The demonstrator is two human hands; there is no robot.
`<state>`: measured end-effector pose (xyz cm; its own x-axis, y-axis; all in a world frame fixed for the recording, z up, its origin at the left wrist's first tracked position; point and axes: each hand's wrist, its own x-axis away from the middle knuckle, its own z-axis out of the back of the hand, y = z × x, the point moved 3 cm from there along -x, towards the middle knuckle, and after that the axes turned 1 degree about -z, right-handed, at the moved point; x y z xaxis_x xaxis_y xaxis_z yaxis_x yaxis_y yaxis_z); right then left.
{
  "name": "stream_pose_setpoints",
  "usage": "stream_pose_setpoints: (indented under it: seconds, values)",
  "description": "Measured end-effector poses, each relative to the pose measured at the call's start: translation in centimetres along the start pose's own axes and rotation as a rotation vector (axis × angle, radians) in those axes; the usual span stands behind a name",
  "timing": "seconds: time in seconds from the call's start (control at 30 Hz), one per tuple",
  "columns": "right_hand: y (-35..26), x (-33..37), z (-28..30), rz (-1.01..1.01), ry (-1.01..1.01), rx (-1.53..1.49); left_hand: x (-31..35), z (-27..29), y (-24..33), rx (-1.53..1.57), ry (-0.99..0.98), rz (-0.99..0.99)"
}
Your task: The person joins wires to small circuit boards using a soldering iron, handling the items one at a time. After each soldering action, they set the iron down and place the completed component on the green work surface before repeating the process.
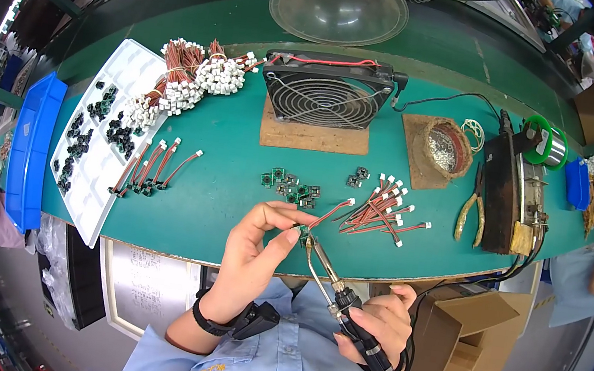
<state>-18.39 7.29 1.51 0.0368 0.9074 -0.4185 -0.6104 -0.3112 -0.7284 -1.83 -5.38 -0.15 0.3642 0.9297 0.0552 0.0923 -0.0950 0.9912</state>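
My left hand pinches a small green circuit board between thumb and fingers above the bench's front edge. From this board a short red-and-black wire lead with a white connector points away to the right. Wrapped around the black handle of a soldering iron is my right hand. The iron's tip and a thin metal feed tube meet at the board; whether they touch it I cannot tell. Just beyond lie several small green and black boards and a loose bunch of wire leads.
A black fan stands at the back, below a metal hood. Left is a white tray with black parts and bundled leads. Right are a tip-cleaning pot, pliers, a soldering unit and a solder spool.
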Motion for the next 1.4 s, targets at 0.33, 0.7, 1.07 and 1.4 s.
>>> stream_pose_setpoints:
  seconds: [0.33, 0.7, 1.07, 1.4]
  values:
    - [1.1, -0.1, 2.2, -0.026, 0.193, 0.047, 0.3, 0.4, 0.8, 0.074, 0.010, 0.028]
    - [7.7, -1.9, 2.1, -0.432, 0.556, 0.218, 0.9, 1.2, 1.9, 0.439, -0.018, 0.140]
    - [4.8, -5.5, -1.5, -0.003, 0.247, 0.575, 1.8, 2.9, 0.2, 0.269, 0.110, 0.095]
    - [4.6, -6.6, -2.1, 0.091, 0.082, 0.690, 1.6, 2.2, 0.9, 0.286, 0.076, 0.132]
